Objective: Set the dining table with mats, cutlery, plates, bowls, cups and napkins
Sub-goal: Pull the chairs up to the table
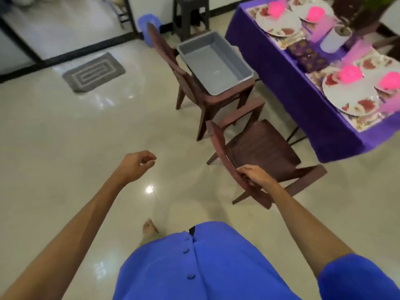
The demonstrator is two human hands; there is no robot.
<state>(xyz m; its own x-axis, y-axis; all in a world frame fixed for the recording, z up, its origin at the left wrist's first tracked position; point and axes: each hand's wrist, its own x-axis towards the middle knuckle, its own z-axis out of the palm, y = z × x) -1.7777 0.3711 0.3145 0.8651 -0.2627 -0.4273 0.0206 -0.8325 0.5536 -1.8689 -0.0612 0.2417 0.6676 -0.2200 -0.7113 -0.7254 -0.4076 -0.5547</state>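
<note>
My right hand (255,176) grips the top rail of the near brown wooden chair (262,146), which stands angled beside the dining table (287,87). My left hand (138,164) hangs over the floor with loosely curled fingers and holds nothing. The table wears a purple cloth and carries floral plates (350,98) with pink bowls (350,72), patterned mats, a white cup (334,38) and pale purple napkins (322,27). A grey plastic tub (214,61), with nothing in it, sits on the seat of the far brown chair (194,83).
A grey doormat (94,72) lies on the glossy tiled floor at the left. A blue plastic stool (149,26) and a dark stool (190,14) stand by the far wall. My bare foot (149,228) shows below.
</note>
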